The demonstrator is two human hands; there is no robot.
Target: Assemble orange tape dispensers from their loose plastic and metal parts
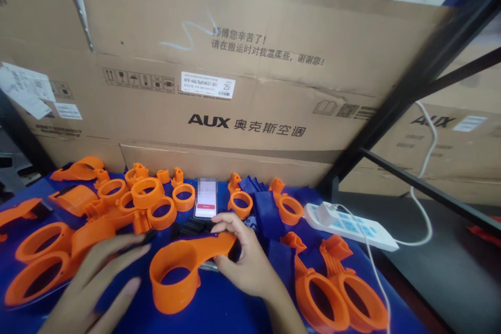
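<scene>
An orange tape dispenser (174, 276) with a round ring and a flat arm lies in front of me. My right hand (245, 255) grips the end of its arm between thumb and fingers. To its left is my left hand (97, 276), fingers stretched out and thumb apart. A small black piece (146, 238) shows at its fingertips; whether they hold it is unclear. Beside that hand lie more orange dispensers (43, 242). Several black pieces (191, 227) lie behind the held dispenser, partly hidden by it.
The blue table (219, 308) carries several orange dispensers (321, 297) on both sides. A phone (206, 198) with a lit screen stands at the back. Dark blue packets (270, 214) lie right of centre, near a white power strip (370, 232) with cables. A large cardboard box (242, 99) walls the back.
</scene>
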